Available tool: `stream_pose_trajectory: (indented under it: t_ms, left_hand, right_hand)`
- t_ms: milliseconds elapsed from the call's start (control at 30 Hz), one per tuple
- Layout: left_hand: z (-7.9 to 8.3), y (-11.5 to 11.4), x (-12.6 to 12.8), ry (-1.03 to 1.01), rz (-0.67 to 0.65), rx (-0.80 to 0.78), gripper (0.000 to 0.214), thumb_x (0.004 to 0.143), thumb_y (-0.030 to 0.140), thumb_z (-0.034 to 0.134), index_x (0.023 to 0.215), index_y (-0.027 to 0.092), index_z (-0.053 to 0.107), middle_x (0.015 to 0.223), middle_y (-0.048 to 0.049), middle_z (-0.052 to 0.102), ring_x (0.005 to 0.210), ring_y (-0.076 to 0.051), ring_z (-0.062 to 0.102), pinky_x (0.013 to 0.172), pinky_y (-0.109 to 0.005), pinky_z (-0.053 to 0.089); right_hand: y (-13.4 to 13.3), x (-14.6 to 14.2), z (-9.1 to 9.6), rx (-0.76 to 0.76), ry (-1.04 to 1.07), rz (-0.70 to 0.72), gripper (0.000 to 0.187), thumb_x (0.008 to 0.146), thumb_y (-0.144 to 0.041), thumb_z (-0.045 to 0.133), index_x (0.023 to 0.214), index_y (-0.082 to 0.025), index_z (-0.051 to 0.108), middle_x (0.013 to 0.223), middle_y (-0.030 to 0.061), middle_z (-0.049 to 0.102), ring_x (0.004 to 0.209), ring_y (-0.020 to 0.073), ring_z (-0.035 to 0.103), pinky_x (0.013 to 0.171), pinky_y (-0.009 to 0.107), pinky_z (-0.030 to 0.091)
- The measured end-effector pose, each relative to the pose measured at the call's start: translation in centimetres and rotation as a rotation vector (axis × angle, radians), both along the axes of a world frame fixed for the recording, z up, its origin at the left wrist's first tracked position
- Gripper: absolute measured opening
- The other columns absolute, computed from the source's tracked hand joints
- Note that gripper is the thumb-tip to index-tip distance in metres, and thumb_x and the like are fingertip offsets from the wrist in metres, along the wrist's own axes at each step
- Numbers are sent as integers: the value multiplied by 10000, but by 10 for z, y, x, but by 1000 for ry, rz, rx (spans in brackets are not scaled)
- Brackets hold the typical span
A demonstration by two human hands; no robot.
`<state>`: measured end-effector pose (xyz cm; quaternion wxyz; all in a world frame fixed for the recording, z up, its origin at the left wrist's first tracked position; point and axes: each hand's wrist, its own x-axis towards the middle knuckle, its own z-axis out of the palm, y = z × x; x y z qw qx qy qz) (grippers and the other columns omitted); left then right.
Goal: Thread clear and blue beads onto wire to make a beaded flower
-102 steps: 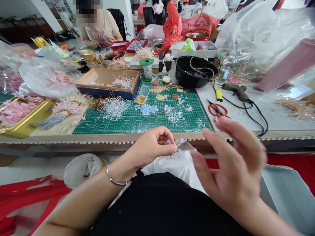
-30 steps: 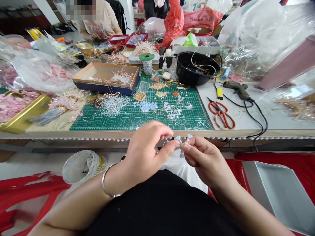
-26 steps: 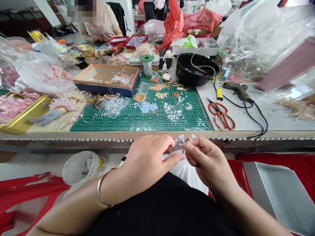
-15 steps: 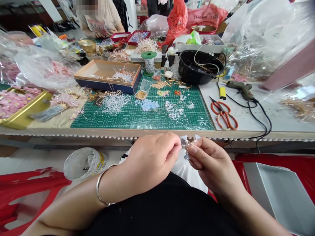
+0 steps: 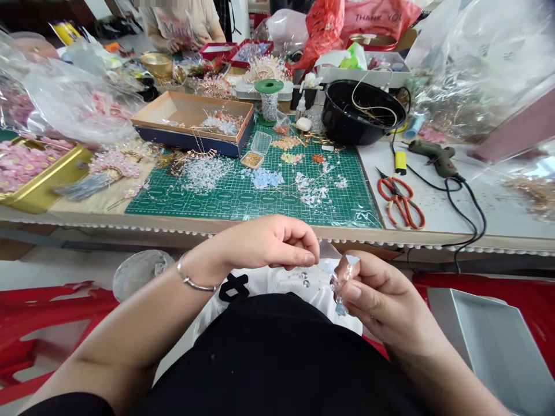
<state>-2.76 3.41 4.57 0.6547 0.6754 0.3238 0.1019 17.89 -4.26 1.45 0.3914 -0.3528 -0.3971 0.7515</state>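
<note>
Between the thumb and fingers of my right hand [image 5: 381, 294] is a small beaded flower sprig [image 5: 340, 309], with pale blue petals and clear beads; part of it is hidden by the fingertips. To its left, my left hand [image 5: 277, 242] is closed, thumb against curled fingers. Whether a fine wire is pinched there is too small to tell. A couple of clear beads [image 5: 306, 280] show below the left fingertips, in front of the white cloth [image 5: 277, 283] on my lap. Both hands are in front of the table edge, above my lap.
On the green cutting mat [image 5: 195, 205] lie blue petals [image 5: 264, 178], clear beads [image 5: 203, 173] and a small box of gold beads [image 5: 252, 159]. Red-handled scissors [image 5: 401, 202], a glue gun [image 5: 436, 156] with its cord and a black bowl [image 5: 364, 115] are to the right. A person [image 5: 186, 26] sits opposite.
My left hand has drawn back leftwards and up from the sprig, opening a gap between the hands. My right hand has lowered slightly with the sprig. The view has shifted a little.
</note>
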Motion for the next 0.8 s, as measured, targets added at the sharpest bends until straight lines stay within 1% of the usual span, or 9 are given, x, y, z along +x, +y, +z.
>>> stream_pose_trajectory:
  t_ms: [100,200,300,367,500,533,600,667,800]
  left_hand:
    - [-21,-6,7,-88,44,-236,139,837,299,586,882,167,582,606,43,520,449,-48,432,436,-168,343]
    - [-34,-23,13,-116,115,-313,178,848,340,579,866,165,549,604,32,553,426,-55,479,399,-157,345]
    - [-33,-39,16,-152,156,-333,178,858,338,563,835,166,523,625,24,563,444,-70,517,404,-167,387]
    - [-28,-45,16,-122,185,-245,171,876,337,531,837,170,528,660,16,570,487,-81,546,441,-183,427]
    - [-14,-49,12,-34,165,264,155,896,262,480,860,176,604,723,-10,632,596,-100,590,604,-226,462]
    - [-11,-50,11,-39,159,358,156,894,242,479,873,177,620,724,-12,645,610,-103,593,632,-231,458]
    - [-6,-50,9,-72,181,409,153,888,226,490,908,178,634,733,-12,655,622,-104,593,652,-231,455]
    - [-4,-51,8,-102,225,274,154,889,250,502,925,177,632,721,-6,636,582,-89,567,598,-214,450]
    - [-15,-49,10,-157,242,-262,161,887,316,524,899,175,601,639,28,570,457,-55,487,437,-168,381]
  right_hand:
    - [1,-1,-3,41,-5,-170,129,830,-288,668,753,-225,585,587,-55,460,464,63,341,447,224,255]
    - [3,-2,-6,95,-94,-310,125,859,-261,634,756,-224,574,576,-57,455,475,67,329,461,225,263]
    - [5,-5,-7,142,-242,-393,130,878,-271,609,767,-229,557,550,-59,434,510,91,369,482,232,288]
    - [6,-8,-7,179,-346,-441,147,877,-302,607,766,-233,538,549,-59,434,516,101,386,477,235,296]
    - [8,-12,-7,270,-554,-515,193,871,-367,596,759,-236,507,566,-52,442,502,111,379,447,243,299]
    - [9,-11,-7,291,-595,-521,198,871,-375,592,759,-236,505,579,-48,449,506,115,381,451,247,305]
    - [9,-10,-8,342,-677,-523,203,872,-378,583,755,-231,507,606,-36,466,526,123,398,476,258,326]
    - [10,-8,-8,406,-786,-527,208,871,-376,582,747,-224,514,625,-24,487,549,132,424,509,271,344]
    - [9,-5,-7,471,-945,-567,191,877,-360,569,755,-218,530,661,-3,532,587,147,477,558,291,374]
